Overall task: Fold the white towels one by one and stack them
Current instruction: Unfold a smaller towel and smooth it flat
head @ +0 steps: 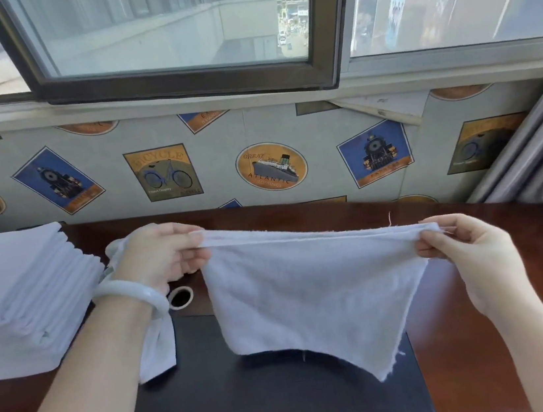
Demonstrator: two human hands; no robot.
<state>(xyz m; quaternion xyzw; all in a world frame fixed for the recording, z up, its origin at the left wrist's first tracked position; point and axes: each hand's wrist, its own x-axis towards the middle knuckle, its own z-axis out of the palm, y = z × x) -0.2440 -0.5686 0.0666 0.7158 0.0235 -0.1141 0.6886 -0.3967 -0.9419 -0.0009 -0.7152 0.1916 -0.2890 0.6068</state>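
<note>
L grip [159, 255] & R grip [465, 249] pinching top corners of white towel [308, 287], doubled over, frayed hem hanging

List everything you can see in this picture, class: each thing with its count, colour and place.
held towel: one, white, stretched out mid-air at centre
folded towel stack: one, white, desk's left side
loose towel: one, white, right of the stack
desk: one, red-brown, under the towels
mat: one, black, desk centre
cable hole: one, silver-rimmed, behind the mat
curtain: one, grey, far right
bracelet: one, pale, left wrist
left hand: one, pinching the held towel's left corner
right hand: one, pinching its right corner
</note>
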